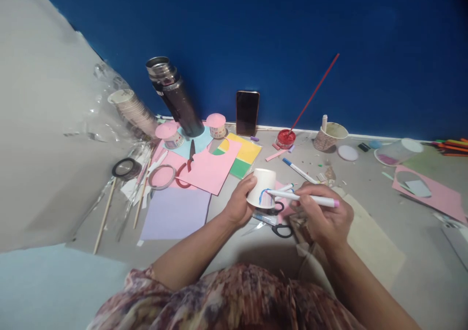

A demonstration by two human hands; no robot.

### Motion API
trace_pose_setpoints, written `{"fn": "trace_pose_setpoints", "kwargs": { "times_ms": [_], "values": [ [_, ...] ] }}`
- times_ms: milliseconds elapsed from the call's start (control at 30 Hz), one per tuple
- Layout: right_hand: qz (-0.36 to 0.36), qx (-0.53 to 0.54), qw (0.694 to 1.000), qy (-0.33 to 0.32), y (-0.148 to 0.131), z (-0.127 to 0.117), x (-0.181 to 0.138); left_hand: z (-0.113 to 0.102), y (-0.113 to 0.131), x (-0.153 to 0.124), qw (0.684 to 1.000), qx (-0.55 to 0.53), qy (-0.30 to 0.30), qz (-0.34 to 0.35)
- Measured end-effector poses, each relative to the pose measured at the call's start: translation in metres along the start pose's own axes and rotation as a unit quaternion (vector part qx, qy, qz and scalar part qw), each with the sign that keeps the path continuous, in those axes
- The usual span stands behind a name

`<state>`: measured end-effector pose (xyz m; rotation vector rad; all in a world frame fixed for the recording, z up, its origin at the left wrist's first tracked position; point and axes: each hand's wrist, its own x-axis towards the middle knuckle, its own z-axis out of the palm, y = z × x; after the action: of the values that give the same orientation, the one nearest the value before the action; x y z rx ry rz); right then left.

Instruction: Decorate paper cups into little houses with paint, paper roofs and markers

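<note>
My left hand (239, 204) grips a white paper cup (262, 186) held upside down, fingers wrapped round its side. Blue and pink marks show on the cup's wall. My right hand (321, 215) is closed on a white marker pen (303, 198) with a pink end, its tip touching the cup's side. Below the cup lie black-handled scissors (281, 230) on the grey floor. Both forearms reach in from the bottom of the view.
Pink paper (210, 169), yellow-green sheets (246, 154) and lilac paper (175, 213) lie left. A dark flask (175, 96), phone (247, 112), red paint pot (285, 138) with a stick, patterned cup (329, 136), tape rolls (126, 168), and a blue-capped marker (298, 170) surround them.
</note>
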<state>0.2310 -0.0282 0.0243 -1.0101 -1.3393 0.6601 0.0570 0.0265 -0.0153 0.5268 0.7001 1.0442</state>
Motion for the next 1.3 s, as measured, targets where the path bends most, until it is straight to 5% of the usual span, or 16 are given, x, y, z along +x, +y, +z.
{"fn": "trace_pose_setpoints", "kwargs": {
  "times_ms": [400,900,1100,1300],
  "values": [
    [0.055,0.041,0.996,-0.052,0.0011,-0.0001,-0.0033,0.0035,0.0036,-0.001,0.999,-0.022,0.02,-0.017],
    [0.025,0.012,0.998,-0.061,0.0018,0.0026,-0.0021,0.0018,0.0043,0.0007,0.997,-0.051,0.049,-0.026],
    [0.023,-0.016,0.999,0.023,-0.0012,0.0005,0.0014,0.0018,0.0037,0.0011,0.994,-0.078,0.058,-0.053],
    [0.048,0.01,0.998,-0.035,-0.0025,0.0009,0.0016,0.0014,0.0042,0.0006,0.996,-0.064,0.041,-0.055]
  ]
}}
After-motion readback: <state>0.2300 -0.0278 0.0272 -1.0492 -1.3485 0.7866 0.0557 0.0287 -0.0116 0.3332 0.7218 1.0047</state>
